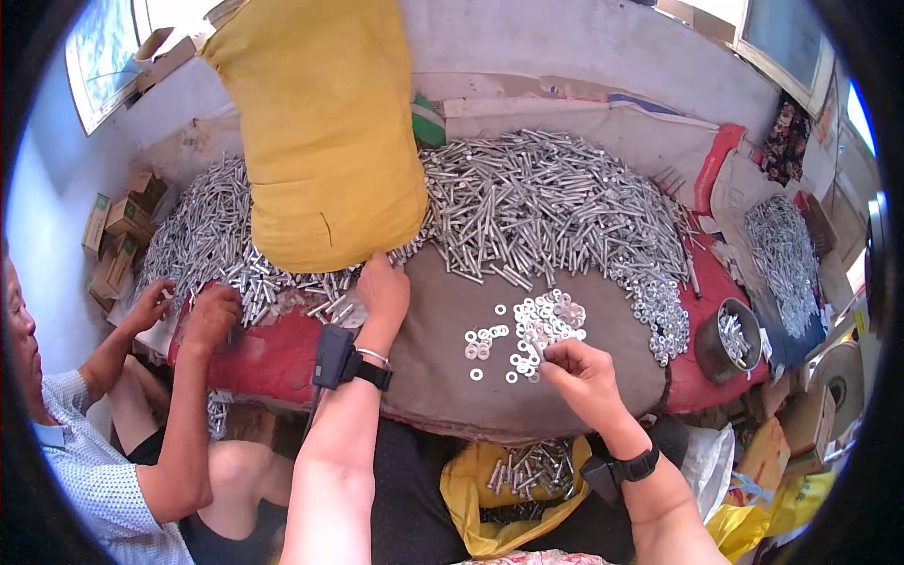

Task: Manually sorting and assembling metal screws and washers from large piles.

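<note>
My left hand (383, 290) is closed at the lower edge of a full yellow sack (330, 141), beside the pile of metal bolts (546, 202). Whatever its fingertips grip there is hidden. Over a spread of flat washers (556, 315), my right hand (586, 375) pinches a short silvery bolt (537, 345), its thumb and forefinger together. Several loose washers (478, 350) lie to the left of that spread, on a dark brown cloth (433, 377). Both wrists carry dark straps.
At left a seated co-worker's hands (212, 315) work at the bolts. Nuts (656, 315) are heaped right of the washers, near a metal pot (720, 344) of bolts. An open yellow bag (461, 480) with bolts sits below the table edge. Small boxes (122, 221) stand far left.
</note>
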